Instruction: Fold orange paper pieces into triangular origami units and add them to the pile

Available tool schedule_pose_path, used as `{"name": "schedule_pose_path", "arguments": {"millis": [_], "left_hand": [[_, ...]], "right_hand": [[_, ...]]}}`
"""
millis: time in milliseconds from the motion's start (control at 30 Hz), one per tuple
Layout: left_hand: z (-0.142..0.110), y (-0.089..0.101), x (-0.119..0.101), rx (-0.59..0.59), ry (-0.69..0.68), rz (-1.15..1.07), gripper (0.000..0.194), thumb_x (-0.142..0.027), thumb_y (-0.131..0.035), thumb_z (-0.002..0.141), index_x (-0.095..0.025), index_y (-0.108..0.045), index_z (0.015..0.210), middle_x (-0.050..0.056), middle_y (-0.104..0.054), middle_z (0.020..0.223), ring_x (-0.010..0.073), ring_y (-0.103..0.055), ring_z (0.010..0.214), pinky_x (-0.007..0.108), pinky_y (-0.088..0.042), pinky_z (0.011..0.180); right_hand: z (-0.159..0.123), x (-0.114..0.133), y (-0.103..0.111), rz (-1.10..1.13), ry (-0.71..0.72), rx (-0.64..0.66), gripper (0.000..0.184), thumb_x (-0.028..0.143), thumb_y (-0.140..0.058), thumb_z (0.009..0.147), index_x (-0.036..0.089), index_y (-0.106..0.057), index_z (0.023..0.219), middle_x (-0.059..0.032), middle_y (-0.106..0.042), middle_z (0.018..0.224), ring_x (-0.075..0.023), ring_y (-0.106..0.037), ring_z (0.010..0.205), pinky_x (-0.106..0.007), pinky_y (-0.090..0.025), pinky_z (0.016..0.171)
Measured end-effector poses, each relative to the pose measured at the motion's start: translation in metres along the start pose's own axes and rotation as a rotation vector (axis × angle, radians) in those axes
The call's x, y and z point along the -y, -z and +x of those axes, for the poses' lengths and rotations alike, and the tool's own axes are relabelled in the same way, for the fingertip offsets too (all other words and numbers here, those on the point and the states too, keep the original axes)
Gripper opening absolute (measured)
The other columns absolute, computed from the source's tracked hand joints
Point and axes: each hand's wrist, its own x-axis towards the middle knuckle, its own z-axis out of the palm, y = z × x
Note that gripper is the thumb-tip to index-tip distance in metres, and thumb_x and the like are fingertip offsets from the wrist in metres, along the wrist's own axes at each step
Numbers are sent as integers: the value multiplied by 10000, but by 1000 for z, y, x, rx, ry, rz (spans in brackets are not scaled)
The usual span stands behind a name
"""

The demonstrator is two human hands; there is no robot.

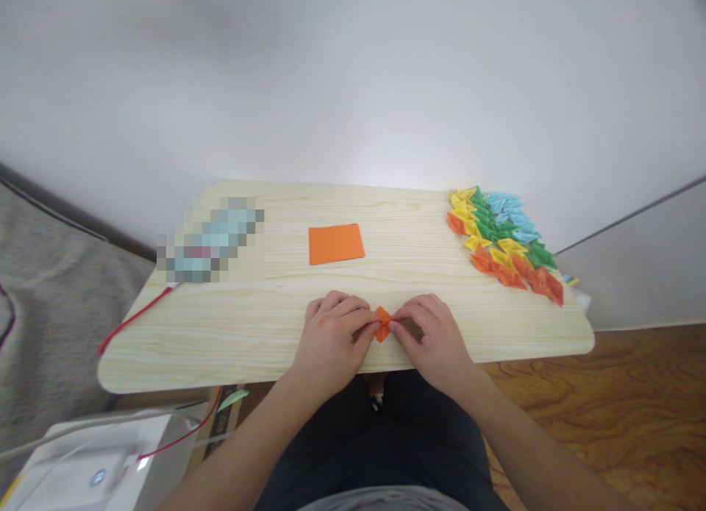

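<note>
Between my two hands, near the table's front edge, is a small folded piece of orange paper (pixel 382 324). My left hand (pixel 334 337) pinches its left side between thumb and index finger. On the opposite side, my right hand (pixel 433 336) grips it the same way. Both hands are closed on the paper, and the fingertips cover its side corners. Just beyond my left hand lies a flat stack of orange paper sheets (pixel 336 244). Folded paper pieces (pixel 504 239) in yellow, green, blue and orange sit in rows to the right.
The pale wood-grain table (pixel 265 349) stands against a white wall (pixel 353 84). A pixelated, light blue object (pixel 215 239) lies at the left, with a red cable (pixel 135 320) running off the edge. Below left is a white box (pixel 104 459).
</note>
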Motion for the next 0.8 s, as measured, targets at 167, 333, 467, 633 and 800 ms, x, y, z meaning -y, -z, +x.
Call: {"name": "schedule_pose_path", "arguments": {"millis": [167,333,467,633,800], "left_hand": [[1,-1,2,-13,22,-22,121,-315,-676,964,-326,-797,957,7,-781,1035,250,-605,1017,462,-394,897],[0,-1,1,-56,91,-40,74,-319,-707,939,-286,-758,895,10,-755,1004,248,-606,1032,459,-399,922],[0,-1,1,-58,124,-14,88,-312,-692,942,-273,-737,877,25,-721,1052,257,-591,1048,462,-403,917],[2,-4,-1,-51,163,28,119,-322,-674,947,-260,-704,850,34,-711,1077,275,-588,1054,482,-405,911],[4,-7,-3,-74,174,46,128,-315,-684,928,-248,-668,820,48,-707,1083,287,-582,1061,488,-403,902]], "right_hand": [[0,-1,1,-16,-20,-5,70,287,-681,985,242,-735,982,-65,-689,959,-259,-607,964,-431,-479,871],[4,3,2,-84,-47,11,75,291,-688,977,241,-738,954,-62,-670,929,-260,-594,943,-419,-469,843],[7,7,3,-119,-56,27,88,293,-672,988,240,-720,936,-59,-664,927,-260,-592,942,-414,-457,839],[8,11,0,-169,-88,7,116,296,-684,973,234,-682,875,-64,-658,916,-272,-586,947,-422,-432,823],[6,13,-3,-191,-122,0,119,293,-700,960,237,-661,862,-57,-665,923,-275,-581,962,-427,-412,823]]}}
